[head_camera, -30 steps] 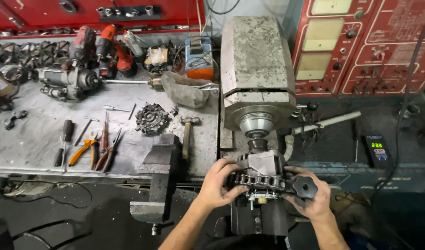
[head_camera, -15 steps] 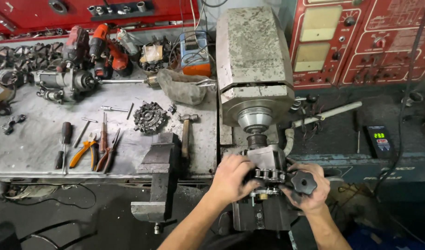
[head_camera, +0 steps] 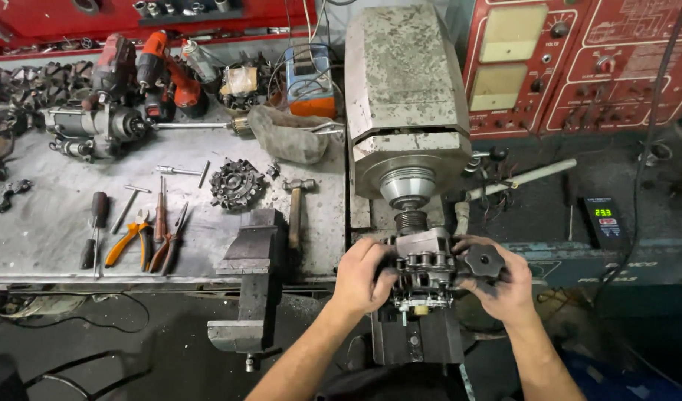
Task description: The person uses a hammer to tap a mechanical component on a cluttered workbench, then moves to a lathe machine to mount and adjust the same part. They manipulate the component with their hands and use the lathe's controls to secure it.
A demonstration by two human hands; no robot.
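item: grey metal assembly (head_camera: 423,271), seated below the machine spindle (head_camera: 408,189), long axis upright. left hand (head_camera: 363,276) clamped on its left flank; right hand (head_camera: 504,281) closed round the black knob (head_camera: 482,260) at its right. worktop (head_camera: 44,223) lies further left.

bench vise (head_camera: 252,282) left of the metal assembly (head_camera: 424,271), hammer (head_camera: 296,209) behind it, pliers (head_camera: 127,243) farther left

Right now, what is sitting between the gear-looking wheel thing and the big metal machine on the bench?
In the head view, a hammer lies between the round toothed part and the grey machine, handle pointing toward the bench's front edge.
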